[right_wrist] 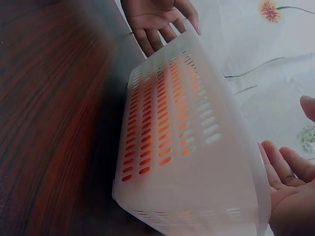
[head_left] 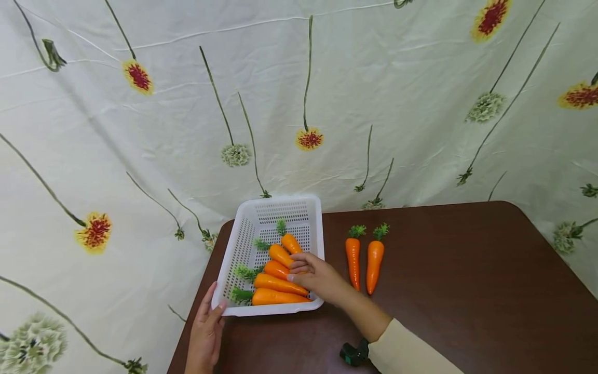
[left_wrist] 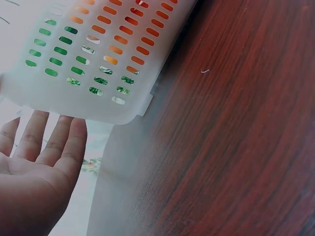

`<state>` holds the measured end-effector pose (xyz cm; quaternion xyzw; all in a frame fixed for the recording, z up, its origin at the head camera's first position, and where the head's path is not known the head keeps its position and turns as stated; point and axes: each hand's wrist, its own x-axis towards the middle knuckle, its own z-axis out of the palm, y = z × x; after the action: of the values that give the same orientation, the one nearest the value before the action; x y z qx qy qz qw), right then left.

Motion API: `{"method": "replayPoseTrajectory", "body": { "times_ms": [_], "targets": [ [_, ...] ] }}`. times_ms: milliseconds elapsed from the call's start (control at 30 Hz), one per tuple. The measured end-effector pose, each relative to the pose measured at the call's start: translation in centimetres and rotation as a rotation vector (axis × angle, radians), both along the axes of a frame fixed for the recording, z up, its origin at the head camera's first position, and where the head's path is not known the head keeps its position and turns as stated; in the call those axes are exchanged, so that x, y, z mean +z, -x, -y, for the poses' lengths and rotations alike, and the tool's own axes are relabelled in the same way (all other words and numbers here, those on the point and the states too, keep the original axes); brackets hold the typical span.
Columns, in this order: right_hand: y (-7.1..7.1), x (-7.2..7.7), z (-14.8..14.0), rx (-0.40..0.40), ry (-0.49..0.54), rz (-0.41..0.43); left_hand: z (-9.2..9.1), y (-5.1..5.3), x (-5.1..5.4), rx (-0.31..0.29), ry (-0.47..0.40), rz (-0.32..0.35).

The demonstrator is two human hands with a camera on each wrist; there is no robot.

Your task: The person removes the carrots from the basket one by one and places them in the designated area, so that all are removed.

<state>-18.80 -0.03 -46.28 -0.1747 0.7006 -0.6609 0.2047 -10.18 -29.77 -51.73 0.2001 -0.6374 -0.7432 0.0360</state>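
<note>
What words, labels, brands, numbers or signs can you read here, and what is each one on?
None: no readable text in any view.
Basket: no lettering visible.
Carrots: no label visible.
Table: wood grain only, no writing visible.
Cloth: printed flowers, no words visible.
Black device by the sleeve: a small green mark, too small to tell whether it is text.

you have room over the desk [head_left: 458, 291] to the right of the loose carrots [head_left: 375, 262], but your right forearm [head_left: 366, 314] crosses the near end of their gap to the basket [head_left: 320, 223]; clearance beneath your right grip [head_left: 317, 278] is hard to judge.
</note>
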Motion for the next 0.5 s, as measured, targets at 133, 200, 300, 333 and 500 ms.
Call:
{"method": "replayPoseTrajectory", "body": {
  "times_ms": [133,200,300,333,500],
  "targets": [
    [0.1,0.0,0.5,0.020,-0.024,-0.004,-0.1,0.0,0.0,0.001,-0.002,0.006],
    [0.2,0.0,0.7,0.038,-0.033,-0.011,-0.1,0.1,0.0,0.002,-0.003,0.006],
    [0.4,0.0,1.1,0.066,-0.034,-0.016,-0.1,0.0,0.0,0.005,-0.001,0.007],
    [0.4,0.0,1.2,0.074,-0.036,-0.015,-0.1,0.0,0.0,0.006,0.000,0.007],
    [0.7,-0.1,2.1,0.089,-0.048,-0.014,0.0,0.1,-0.1,0.006,0.003,0.008]
  ]
}}
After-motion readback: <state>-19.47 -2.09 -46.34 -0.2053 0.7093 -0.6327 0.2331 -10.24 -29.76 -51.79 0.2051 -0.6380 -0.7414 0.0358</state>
